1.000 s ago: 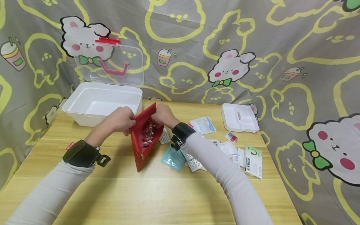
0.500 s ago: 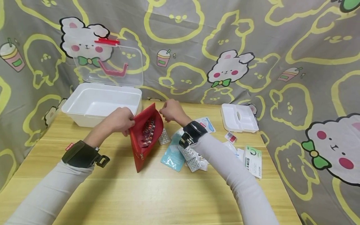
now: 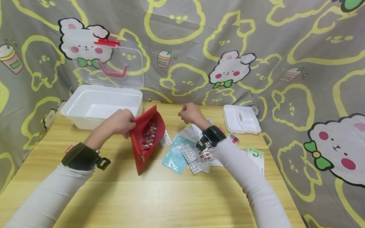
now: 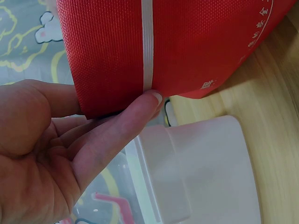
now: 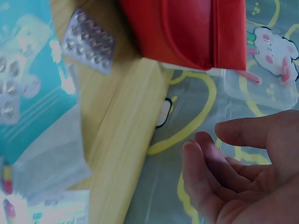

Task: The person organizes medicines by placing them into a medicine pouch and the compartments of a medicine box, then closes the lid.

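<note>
red fabric pouch (image 3: 139, 137); zipped mouth gaping; upright, tilted; capsule blister packs (image 3: 149, 134) inside; near white box (image 3: 85, 123)

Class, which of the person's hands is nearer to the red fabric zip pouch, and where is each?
Left. The left hand pinches the edge of the red pouch; the right hand, holding nothing, is apart from it, on its right.

The person's left sleeve (image 3: 51, 198) and right sleeve (image 3: 248, 183) are long and off-white, creased toward the wrists. A broad black left wristband (image 3: 80, 160) carries a black buckle (image 3: 105, 162), and a red tag (image 3: 69, 148) with white marks faces the table's (image 3: 159, 202) left edge. The black right wristband (image 3: 215, 135) has another tag (image 3: 222, 130), also red.
</note>
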`<state>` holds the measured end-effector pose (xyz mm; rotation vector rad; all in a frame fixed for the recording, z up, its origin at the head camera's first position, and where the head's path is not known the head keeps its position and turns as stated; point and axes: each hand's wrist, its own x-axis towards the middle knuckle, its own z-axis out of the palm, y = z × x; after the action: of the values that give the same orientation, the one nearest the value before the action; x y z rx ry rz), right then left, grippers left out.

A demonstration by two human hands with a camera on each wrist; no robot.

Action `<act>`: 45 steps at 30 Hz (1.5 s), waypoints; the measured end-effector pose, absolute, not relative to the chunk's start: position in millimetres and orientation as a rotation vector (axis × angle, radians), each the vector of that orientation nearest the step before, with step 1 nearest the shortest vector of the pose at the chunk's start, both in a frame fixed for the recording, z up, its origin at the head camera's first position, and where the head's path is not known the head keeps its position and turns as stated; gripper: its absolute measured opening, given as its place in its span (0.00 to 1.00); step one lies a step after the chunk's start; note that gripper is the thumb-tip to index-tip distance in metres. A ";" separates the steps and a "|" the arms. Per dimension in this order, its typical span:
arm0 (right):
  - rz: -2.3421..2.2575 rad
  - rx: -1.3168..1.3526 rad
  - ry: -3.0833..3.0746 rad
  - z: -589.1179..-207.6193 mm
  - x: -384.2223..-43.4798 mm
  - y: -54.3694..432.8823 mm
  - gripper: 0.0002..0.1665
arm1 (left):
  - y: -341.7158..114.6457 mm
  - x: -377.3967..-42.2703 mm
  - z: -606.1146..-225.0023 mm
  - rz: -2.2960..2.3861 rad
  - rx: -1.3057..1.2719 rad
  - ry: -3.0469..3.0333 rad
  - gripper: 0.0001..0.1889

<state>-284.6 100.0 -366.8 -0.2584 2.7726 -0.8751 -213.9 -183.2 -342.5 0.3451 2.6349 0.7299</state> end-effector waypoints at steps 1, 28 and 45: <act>-0.865 -0.265 2.772 -368.1 -283.4 103.8 0.14 | -183.5 -214.0 -342.9 0.724 0.347 2.639 0.13; -0.418 -0.203 2.708 -419.4 -226.5 195.1 0.24 | -187.5 -212.7 -344.7 0.739 0.336 2.643 0.13; -0.485 -0.106 2.691 -439.3 -214.5 197.7 0.22 | -188.0 -211.0 -343.6 0.744 0.330 2.640 0.13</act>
<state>-214.5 197.7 -439.3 -0.1061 2.6905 -0.4853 -211.0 -188.0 -343.6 0.3301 2.6399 0.7437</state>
